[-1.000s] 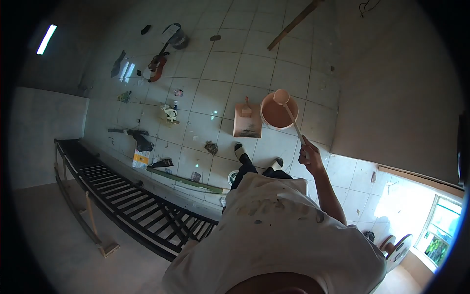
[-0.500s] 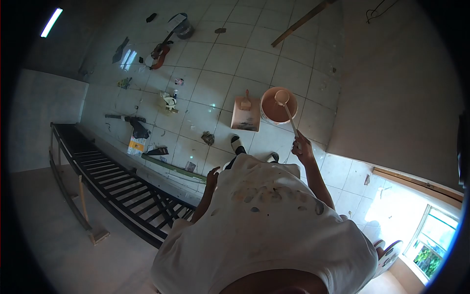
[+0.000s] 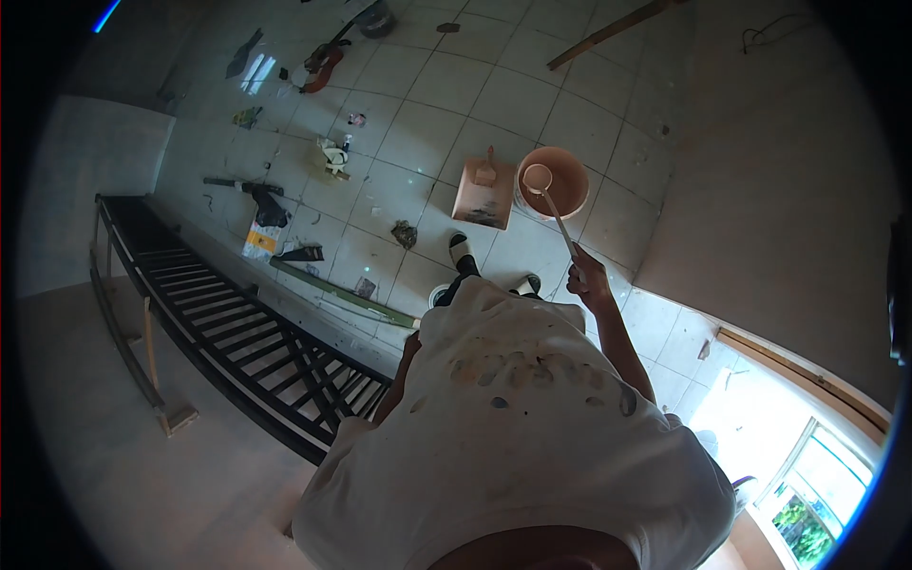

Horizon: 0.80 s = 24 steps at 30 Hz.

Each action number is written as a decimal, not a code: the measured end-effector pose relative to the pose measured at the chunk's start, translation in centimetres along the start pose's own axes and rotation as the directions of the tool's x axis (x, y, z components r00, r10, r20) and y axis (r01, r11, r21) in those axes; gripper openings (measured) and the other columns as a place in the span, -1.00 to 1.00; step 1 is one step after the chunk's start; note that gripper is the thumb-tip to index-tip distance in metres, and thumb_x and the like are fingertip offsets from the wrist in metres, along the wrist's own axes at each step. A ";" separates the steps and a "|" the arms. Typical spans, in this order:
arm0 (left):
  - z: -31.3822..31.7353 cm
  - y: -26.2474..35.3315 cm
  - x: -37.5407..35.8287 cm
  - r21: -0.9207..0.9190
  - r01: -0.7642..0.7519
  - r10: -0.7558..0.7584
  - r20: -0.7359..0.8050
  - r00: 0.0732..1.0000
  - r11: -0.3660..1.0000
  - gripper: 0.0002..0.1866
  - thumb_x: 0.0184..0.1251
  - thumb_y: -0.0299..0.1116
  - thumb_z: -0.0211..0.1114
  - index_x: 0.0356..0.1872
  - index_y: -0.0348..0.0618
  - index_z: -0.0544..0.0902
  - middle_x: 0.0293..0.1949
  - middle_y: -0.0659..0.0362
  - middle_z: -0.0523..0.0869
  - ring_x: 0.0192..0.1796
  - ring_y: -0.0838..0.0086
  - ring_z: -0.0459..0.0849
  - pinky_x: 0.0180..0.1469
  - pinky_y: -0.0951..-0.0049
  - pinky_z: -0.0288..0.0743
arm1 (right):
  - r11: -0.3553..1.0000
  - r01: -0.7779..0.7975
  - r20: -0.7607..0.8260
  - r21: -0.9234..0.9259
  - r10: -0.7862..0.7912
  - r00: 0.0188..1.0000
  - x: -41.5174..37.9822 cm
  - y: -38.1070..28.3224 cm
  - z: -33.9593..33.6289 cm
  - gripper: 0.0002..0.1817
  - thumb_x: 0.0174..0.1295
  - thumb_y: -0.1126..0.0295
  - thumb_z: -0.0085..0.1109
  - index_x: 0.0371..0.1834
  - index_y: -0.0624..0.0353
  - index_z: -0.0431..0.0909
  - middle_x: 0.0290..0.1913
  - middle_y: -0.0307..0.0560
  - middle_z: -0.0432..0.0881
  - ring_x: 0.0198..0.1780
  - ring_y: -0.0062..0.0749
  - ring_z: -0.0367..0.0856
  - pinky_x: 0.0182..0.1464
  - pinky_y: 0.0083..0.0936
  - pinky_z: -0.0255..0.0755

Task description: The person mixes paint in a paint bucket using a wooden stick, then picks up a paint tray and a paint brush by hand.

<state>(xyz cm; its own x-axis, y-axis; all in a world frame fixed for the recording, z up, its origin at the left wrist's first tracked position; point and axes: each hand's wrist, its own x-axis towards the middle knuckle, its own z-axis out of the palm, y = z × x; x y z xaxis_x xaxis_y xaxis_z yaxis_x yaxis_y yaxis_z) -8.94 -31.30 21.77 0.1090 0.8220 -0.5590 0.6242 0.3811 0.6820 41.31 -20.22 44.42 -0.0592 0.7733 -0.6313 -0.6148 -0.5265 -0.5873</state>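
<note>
My right hand (image 3: 588, 277) is closed around the long pale handle of a ladle (image 3: 538, 179). Its round bowl hangs over the left part of a bucket (image 3: 577, 197) and is coated in the same peach-pink paint as the bucket's inside. Left of the bucket lies a paint tray (image 3: 480, 207), smeared pink with dark marks near its front edge. A paintbrush (image 3: 486, 173) rests on the tray. My left hand (image 3: 412, 343) hangs low beside my stained white shirt, its fingers mostly hidden by the cloth.
A black metal railing (image 3: 237, 328) runs along my left. A guitar (image 3: 323, 68) and a dark bucket (image 3: 376, 19) stand farther off on the tiles. A handsaw (image 3: 300, 254), a green strip (image 3: 347, 296) and scraps lie left of my feet. A wooden plank (image 3: 608, 36) lies ahead.
The ladle's bowl has shifted from the middle of the bucket toward its left rim. My left hand has drawn back against the shirt. The whole view has tilted slightly.
</note>
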 end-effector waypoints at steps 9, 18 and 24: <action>2.8 -4.8 -0.2 -0.004 0.015 -0.015 -0.063 0.998 1.000 -0.65 0.37 -0.34 0.16 0.10 -0.22 0.68 -0.02 -0.10 0.79 0.04 0.13 0.77 0.13 0.23 0.58 | 0.987 -0.134 0.045 -0.086 0.138 0.989 1.2 0.5 2.3 -0.37 0.47 0.34 0.05 0.60 0.12 0.22 -0.46 -0.25 0.39 -0.68 -0.65 0.18 -0.56 -0.64 0.19; 3.3 -6.7 -0.9 -0.013 -0.014 0.012 -0.168 0.986 1.000 -0.68 0.35 -0.21 0.26 0.00 -0.20 0.68 -0.05 -0.08 0.78 0.04 0.08 0.76 0.09 0.22 0.58 | 0.982 -0.168 0.072 -0.082 0.174 0.982 3.1 1.3 3.5 -0.39 0.47 0.38 0.05 0.58 0.14 0.26 -0.46 -0.24 0.38 -0.68 -0.64 0.18 -0.59 -0.64 0.14; 2.0 -7.4 0.5 0.047 0.087 -0.088 0.031 0.996 0.995 -0.66 0.36 -0.22 0.21 0.02 -0.20 0.68 -0.06 -0.08 0.78 0.01 0.08 0.76 0.08 0.20 0.58 | 0.975 -0.149 0.088 -0.163 0.164 0.982 3.6 1.2 4.6 -0.38 0.49 0.32 0.02 0.60 0.06 0.21 -0.45 -0.33 0.36 -0.68 -0.70 0.16 -0.53 -0.64 0.18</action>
<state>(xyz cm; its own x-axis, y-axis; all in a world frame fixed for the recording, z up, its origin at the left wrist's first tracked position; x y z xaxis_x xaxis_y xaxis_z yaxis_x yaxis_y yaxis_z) -11.92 -34.53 15.52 0.0777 0.7713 -0.6317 0.6673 0.4305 0.6078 36.75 -16.41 43.79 -0.2287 0.7044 -0.6720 -0.4627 -0.6860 -0.5616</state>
